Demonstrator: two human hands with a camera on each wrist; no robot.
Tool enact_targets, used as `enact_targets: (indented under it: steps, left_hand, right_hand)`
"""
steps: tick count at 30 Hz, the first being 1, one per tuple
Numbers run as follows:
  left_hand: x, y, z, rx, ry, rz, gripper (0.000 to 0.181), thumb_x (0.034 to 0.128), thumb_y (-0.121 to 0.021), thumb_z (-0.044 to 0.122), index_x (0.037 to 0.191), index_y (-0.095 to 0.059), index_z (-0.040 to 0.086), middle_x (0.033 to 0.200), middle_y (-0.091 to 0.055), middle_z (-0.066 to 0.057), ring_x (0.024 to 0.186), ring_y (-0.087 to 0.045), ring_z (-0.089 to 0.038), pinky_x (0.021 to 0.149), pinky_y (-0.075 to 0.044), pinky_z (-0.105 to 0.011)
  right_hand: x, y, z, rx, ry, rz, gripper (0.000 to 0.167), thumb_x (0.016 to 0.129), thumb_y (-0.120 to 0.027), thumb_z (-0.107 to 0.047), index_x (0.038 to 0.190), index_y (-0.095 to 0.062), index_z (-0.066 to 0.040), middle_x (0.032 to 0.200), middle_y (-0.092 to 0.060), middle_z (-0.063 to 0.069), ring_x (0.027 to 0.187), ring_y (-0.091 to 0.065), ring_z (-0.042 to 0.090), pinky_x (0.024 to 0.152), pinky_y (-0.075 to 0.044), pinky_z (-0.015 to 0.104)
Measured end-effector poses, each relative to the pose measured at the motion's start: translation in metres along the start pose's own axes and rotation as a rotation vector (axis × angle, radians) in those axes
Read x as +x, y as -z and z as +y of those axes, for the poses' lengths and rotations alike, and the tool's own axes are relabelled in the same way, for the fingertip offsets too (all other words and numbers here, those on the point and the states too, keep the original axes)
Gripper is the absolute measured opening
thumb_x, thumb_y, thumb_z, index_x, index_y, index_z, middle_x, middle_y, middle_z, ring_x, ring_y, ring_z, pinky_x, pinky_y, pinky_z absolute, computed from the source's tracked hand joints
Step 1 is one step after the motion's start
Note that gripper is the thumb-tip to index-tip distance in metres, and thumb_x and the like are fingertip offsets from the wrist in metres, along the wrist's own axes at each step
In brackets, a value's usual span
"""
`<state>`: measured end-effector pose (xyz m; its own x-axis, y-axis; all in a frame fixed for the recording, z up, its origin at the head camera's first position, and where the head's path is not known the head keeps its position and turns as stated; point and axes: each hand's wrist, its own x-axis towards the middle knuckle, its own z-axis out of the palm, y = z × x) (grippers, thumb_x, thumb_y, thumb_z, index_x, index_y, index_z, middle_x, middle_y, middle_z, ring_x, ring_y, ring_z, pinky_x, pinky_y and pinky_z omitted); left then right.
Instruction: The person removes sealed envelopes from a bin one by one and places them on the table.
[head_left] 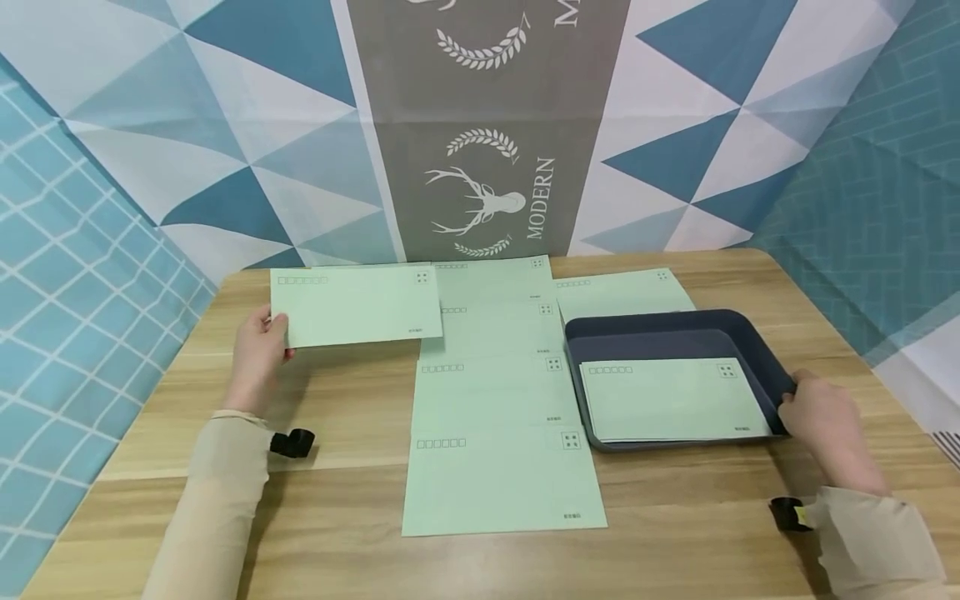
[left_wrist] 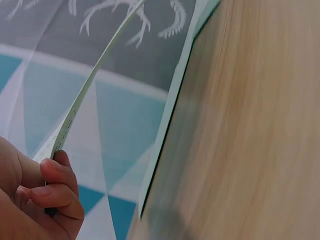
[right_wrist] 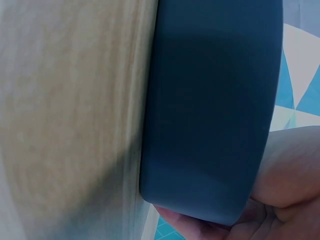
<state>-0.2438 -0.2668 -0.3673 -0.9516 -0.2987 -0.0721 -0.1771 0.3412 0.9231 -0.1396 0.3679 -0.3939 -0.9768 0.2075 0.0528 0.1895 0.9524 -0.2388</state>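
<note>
Desk (head_left: 352, 400): streaky pale wood, far right corner rounded
Patterned cloth (head_left: 300, 108): blue and white triangles, up behind the far edge
Grey panel (head_left: 483, 100): behind that edge's middle, with a white deer head (head_left: 483, 202), leafy sprays (head_left: 482, 52), sideways "MODERN" lettering (head_left: 542, 198)
Beyond the left edge: light-blue tile pattern (head_left: 67, 283)

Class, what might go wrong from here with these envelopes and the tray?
The left hand pinches the raised envelope at one end, so its free end might droop and disturb the middle column of envelopes. The right hand grips the tray close beside that column; a leftward nudge could push those envelopes out of line.
</note>
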Motion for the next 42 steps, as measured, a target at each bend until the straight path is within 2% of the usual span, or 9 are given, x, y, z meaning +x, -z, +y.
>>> enact_targets:
  steps: [6, 12, 19, 24, 27, 33, 36, 39, 42]
  left_hand:
    - [0.008, 0.014, -0.015, -0.028, 0.039, 0.000, 0.037, 0.0972, -0.036, 0.024, 0.126, -0.042, 0.002, 0.084, -0.050, 0.010, 0.060, -0.045, -0.004, 0.051, -0.041, -0.016]
    - [0.014, 0.019, -0.026, 0.018, 0.041, 0.004, 0.034, 0.0964, -0.039, 0.025, 0.118, -0.045, 0.000, 0.075, -0.051, 0.013, 0.051, -0.046, -0.004, 0.049, -0.042, -0.019]
    - [0.017, 0.024, -0.033, 0.031, 0.077, -0.028, 0.042, 0.0967, -0.038, 0.029, 0.127, -0.039, 0.000, 0.072, -0.051, 0.014, 0.048, -0.047, -0.005, 0.047, -0.041, -0.022]
    - [0.018, 0.024, -0.035, 0.026, 0.090, -0.057, 0.035, 0.0960, -0.039, 0.032, 0.118, -0.043, 0.004, 0.084, -0.049, 0.006, 0.051, -0.046, -0.003, 0.048, -0.041, -0.020]
    - [0.019, 0.023, -0.036, 0.005, 0.110, -0.057, 0.035, 0.0950, -0.041, 0.033, 0.117, -0.044, 0.006, 0.089, -0.047, 0.005, 0.052, -0.046, -0.002, 0.049, -0.041, -0.019]
    - [0.020, 0.020, -0.039, -0.035, 0.141, -0.039, 0.033, 0.0942, -0.043, 0.034, 0.116, -0.047, 0.009, 0.084, -0.048, 0.008, 0.053, -0.049, -0.001, 0.052, -0.044, -0.018]
    - [0.020, 0.019, -0.040, -0.056, 0.161, -0.044, 0.041, 0.0945, -0.043, 0.033, 0.124, -0.045, 0.005, 0.084, -0.048, 0.007, 0.054, -0.051, -0.001, 0.053, -0.045, -0.017]
    - [0.019, 0.017, -0.040, -0.116, 0.197, -0.054, 0.052, 0.0952, -0.042, 0.026, 0.139, -0.031, 0.001, 0.085, -0.048, 0.007, 0.053, -0.052, -0.001, 0.052, -0.045, -0.016]
    - [0.018, 0.017, -0.039, -0.194, 0.230, -0.062, 0.055, 0.0953, -0.039, 0.019, 0.142, -0.019, -0.002, 0.079, -0.051, 0.008, 0.051, -0.052, -0.001, 0.050, -0.044, -0.014]
  right_hand:
    - [-0.002, 0.000, 0.001, -0.002, -0.001, -0.004, 0.033, 0.079, -0.048, 0.000, 0.100, -0.044, 0.024, 0.089, -0.051, 0.043, 0.074, -0.048, 0.057, 0.060, -0.040, 0.055]
    - [-0.002, 0.000, 0.000, -0.001, -0.003, -0.007, 0.033, 0.079, -0.047, 0.000, 0.101, -0.044, 0.024, 0.090, -0.051, 0.043, 0.074, -0.048, 0.056, 0.060, -0.040, 0.055]
    - [-0.001, -0.002, 0.001, -0.006, -0.007, -0.022, 0.035, 0.078, -0.047, 0.000, 0.102, -0.044, 0.025, 0.090, -0.051, 0.042, 0.072, -0.049, 0.055, 0.058, -0.040, 0.054]
    - [-0.001, -0.002, 0.002, -0.004, -0.012, -0.031, 0.035, 0.079, -0.047, 0.000, 0.103, -0.043, 0.025, 0.090, -0.051, 0.043, 0.072, -0.049, 0.054, 0.059, -0.040, 0.054]
    - [-0.001, -0.002, 0.002, -0.003, -0.007, -0.026, 0.035, 0.078, -0.047, 0.001, 0.103, -0.043, 0.025, 0.089, -0.051, 0.043, 0.071, -0.049, 0.054, 0.058, -0.040, 0.053]
    - [-0.001, -0.001, 0.001, -0.007, 0.006, -0.011, 0.035, 0.078, -0.047, 0.001, 0.101, -0.043, 0.026, 0.088, -0.051, 0.043, 0.070, -0.049, 0.054, 0.057, -0.039, 0.053]
    - [0.000, -0.001, -0.001, -0.010, 0.014, 0.000, 0.034, 0.078, -0.047, 0.001, 0.101, -0.044, 0.026, 0.088, -0.051, 0.043, 0.070, -0.049, 0.054, 0.058, -0.039, 0.054]
    - [0.000, 0.000, -0.002, -0.014, 0.014, -0.001, 0.034, 0.078, -0.047, 0.001, 0.101, -0.044, 0.026, 0.087, -0.051, 0.043, 0.070, -0.049, 0.054, 0.059, -0.039, 0.054]
    - [0.000, 0.001, -0.002, -0.017, 0.013, -0.006, 0.034, 0.078, -0.047, 0.001, 0.100, -0.043, 0.026, 0.087, -0.051, 0.043, 0.070, -0.049, 0.054, 0.059, -0.040, 0.054]
